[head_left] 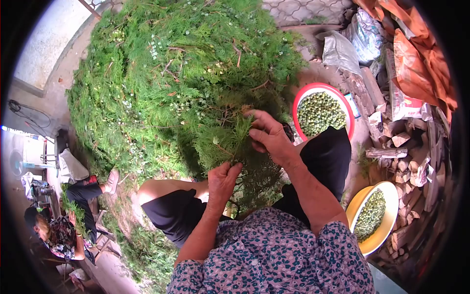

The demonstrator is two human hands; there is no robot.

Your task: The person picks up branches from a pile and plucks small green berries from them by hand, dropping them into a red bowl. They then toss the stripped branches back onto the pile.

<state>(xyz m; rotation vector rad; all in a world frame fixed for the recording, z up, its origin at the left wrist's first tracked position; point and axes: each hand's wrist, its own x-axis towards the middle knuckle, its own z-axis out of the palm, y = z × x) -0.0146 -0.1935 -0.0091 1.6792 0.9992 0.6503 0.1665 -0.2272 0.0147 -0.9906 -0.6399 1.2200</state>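
My left hand [223,183] is closed in a pinch, thumb against the curled fingers, on the stem of a leafy green conifer branch [218,144]. The branch lies over my lap and spreads away from me, with flat scaly foliage. To its right, my right hand [274,136] reaches to the foliage with bent fingers; thumb and index finger stand apart, and I see nothing between them. The palm is hidden. Beyond both hands rises a big heap of cut conifer branches [161,83], dotted with pale small cones.
A red-rimmed basin [297,105] of small green cones stands right of my knee. A yellow basin [391,206] of the same is nearer. Split firewood [401,171], sacks [340,51] and an orange tarp [416,63] line the right. Another person [54,235] sits at left holding greenery.
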